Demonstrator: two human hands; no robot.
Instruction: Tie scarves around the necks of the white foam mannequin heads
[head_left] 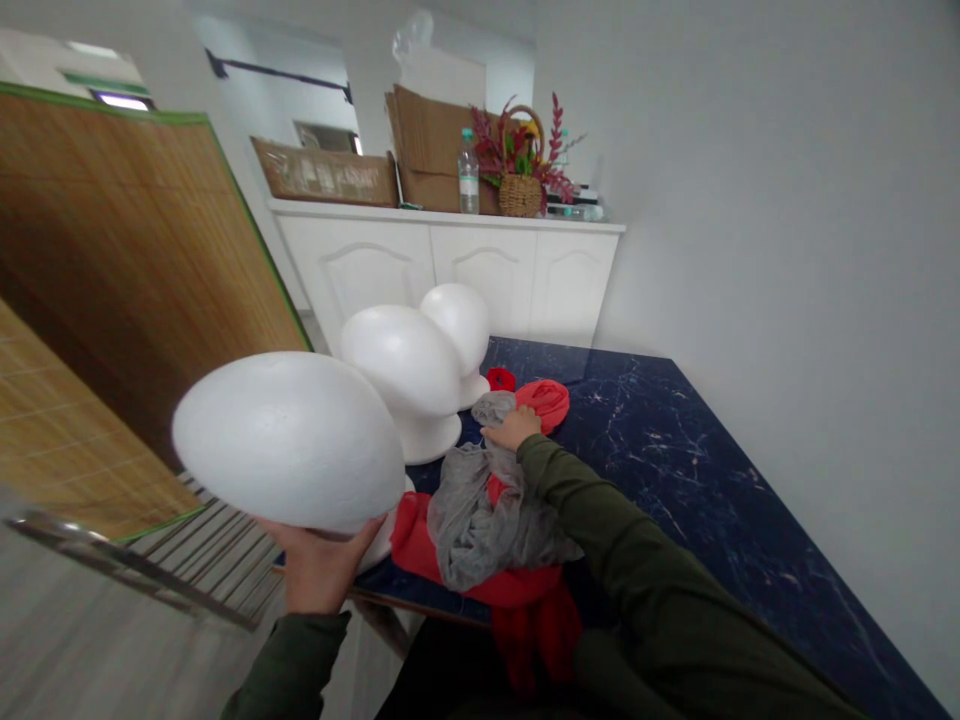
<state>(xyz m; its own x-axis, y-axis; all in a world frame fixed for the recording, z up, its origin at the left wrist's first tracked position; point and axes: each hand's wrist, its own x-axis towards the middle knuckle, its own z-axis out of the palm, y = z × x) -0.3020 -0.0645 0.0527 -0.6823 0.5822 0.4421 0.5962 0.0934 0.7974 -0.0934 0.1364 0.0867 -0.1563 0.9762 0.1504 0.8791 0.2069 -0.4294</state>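
Three white foam mannequin heads stand in a row along the left side of a dark blue marbled table. My left hand (321,562) is closed around the neck of the nearest foam head (289,440), which hides some fingers. Behind it are the middle foam head (401,360) and the far foam head (456,325). My right hand (514,428) grips a piece of thin grey cloth (472,530), with its fingertips partly hidden. Under the grey cloth lies red cloth (517,588), hanging over the near table edge. A coral-red cloth bundle (546,403) lies just beyond my right hand, near a small red roll (501,379).
The table (675,480) reaches along the wall at right. Beyond it a white cabinet (375,260) carries cardboard boxes (326,172), a water bottle (469,175) and a flower basket (519,195). A bamboo mat (135,230) and a metal rack (217,560) are at left.
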